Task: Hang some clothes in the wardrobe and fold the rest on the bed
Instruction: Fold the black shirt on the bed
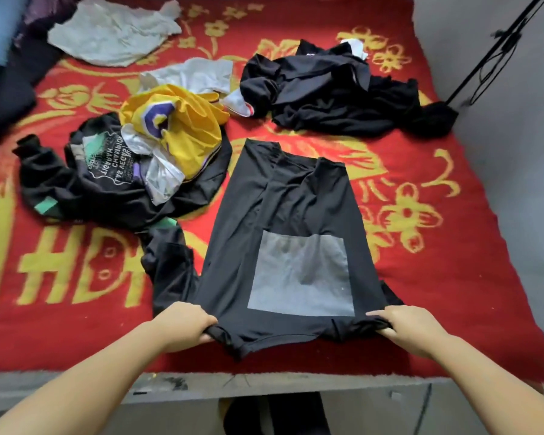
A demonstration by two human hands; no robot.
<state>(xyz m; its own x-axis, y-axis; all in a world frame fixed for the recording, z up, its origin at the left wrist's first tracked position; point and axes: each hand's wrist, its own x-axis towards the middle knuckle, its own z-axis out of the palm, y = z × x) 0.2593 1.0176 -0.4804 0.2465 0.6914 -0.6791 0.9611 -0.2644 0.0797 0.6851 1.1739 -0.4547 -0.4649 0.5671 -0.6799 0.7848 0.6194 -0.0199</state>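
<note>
Black T-shirt (283,221) spread on bed (471,246), both hands at near edge.
L hand (186,324) & R hand (412,328) each grip bunched shoulder fabric, fingers curled round it; grey square print faces up. Yellow jersey (182,130) pile to left, black clothes heap (333,98) behind, white garment (110,32) far left.

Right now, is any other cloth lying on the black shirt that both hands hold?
No. The left hand and right hand grip the black shirt at its near edge; nothing lies on it. The yellow garment sits apart.
</note>
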